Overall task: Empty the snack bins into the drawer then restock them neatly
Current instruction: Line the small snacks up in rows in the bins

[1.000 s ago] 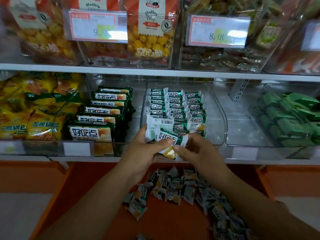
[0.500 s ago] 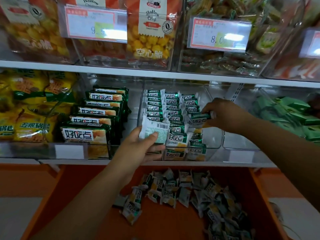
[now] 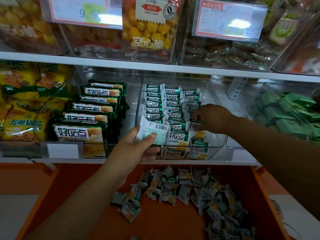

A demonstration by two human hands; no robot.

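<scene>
A clear snack bin (image 3: 221, 146) on the lower shelf holds three neat rows of small green-and-white snack packets (image 3: 171, 108). My left hand (image 3: 138, 148) grips a small stack of these packets (image 3: 153, 132) at the bin's front left, barcode side up. My right hand (image 3: 211, 118) reaches into the bin from the right and pinches one packet (image 3: 194, 125) at the front of the right row. Below, the open orange drawer (image 3: 83, 213) holds a loose pile of several packets (image 3: 187, 189).
Left of the bin stand larger green biscuit packs (image 3: 81, 134) and yellow bags (image 3: 20, 125). Green wrapped snacks (image 3: 290, 115) fill a bin at the right. An upper shelf (image 3: 103, 62) carries bins with price tags (image 3: 228, 19). White floor shows beside the drawer.
My right hand took a packet from my left hand, carried it into the bin's right row, then moved it down toward the row's front. The left hand stayed with its stack.
</scene>
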